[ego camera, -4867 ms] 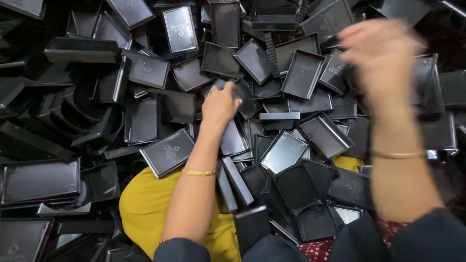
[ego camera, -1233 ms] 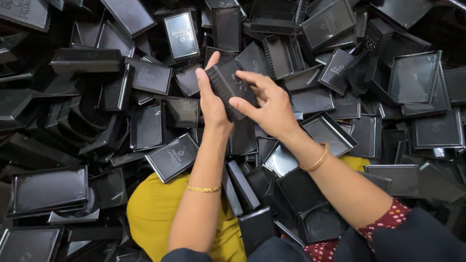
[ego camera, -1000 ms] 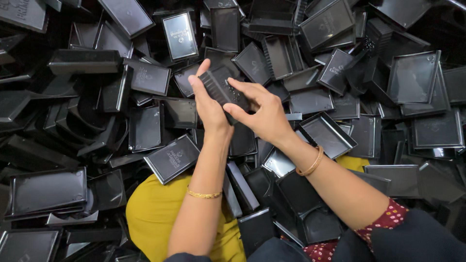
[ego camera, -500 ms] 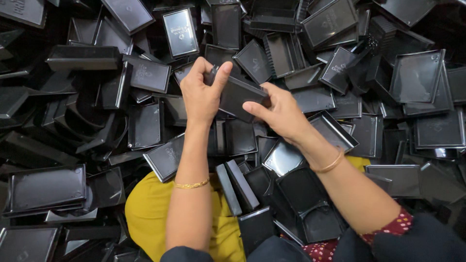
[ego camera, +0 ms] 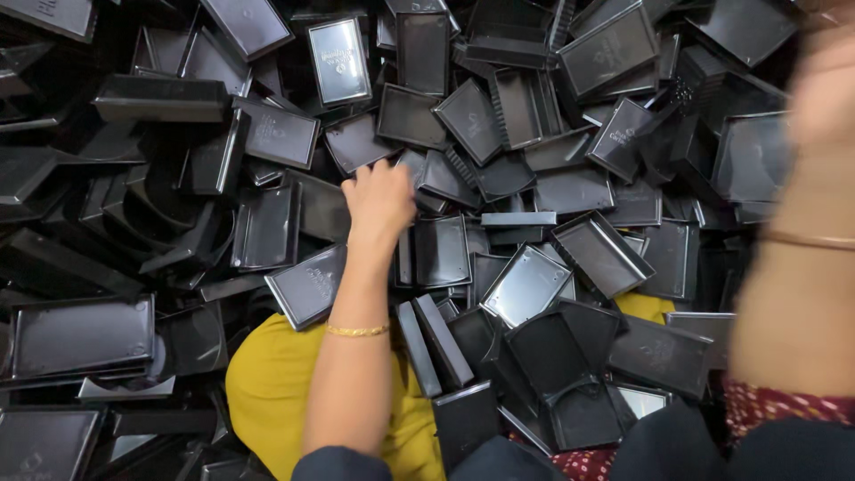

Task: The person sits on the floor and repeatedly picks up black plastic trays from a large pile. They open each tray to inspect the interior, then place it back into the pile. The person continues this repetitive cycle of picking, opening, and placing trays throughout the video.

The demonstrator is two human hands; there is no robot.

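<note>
- A picking step is judged to be in hand: the left hand (ego camera: 381,198) is stretched out over a deep heap of shallow black rectangular plastic trays (ego camera: 267,224), its fingers curled down onto the trays just beyond its knuckles.
- Whether a tray is actually gripped by that hand cannot be told; the fingertips are hidden behind the back of the hand and blurred.
- The right hand (ego camera: 833,89) is raised at the far right edge of the view, well apart from the left hand, and is smeared by motion blur; how far it is open, and whether anything is held in it, cannot be told.
- A thin gold bangle (ego camera: 357,330) is worn on the left wrist; another band (ego camera: 810,239) is seen on the right forearm.
- A glossy black tray (ego camera: 309,285) lies just left of the left forearm, and an open black tray (ego camera: 602,254) lies between the two hands.
- The next move is judged to call for one tray to be closed on cleanly and freed from its overlapping neighbours, which lean on one another at all angles.
- A yellow cloth (ego camera: 267,392) is seen under the left forearm; what it covers is hidden.
- The surface beneath the heap is nowhere visible, and trays are cut off at every edge.
</note>
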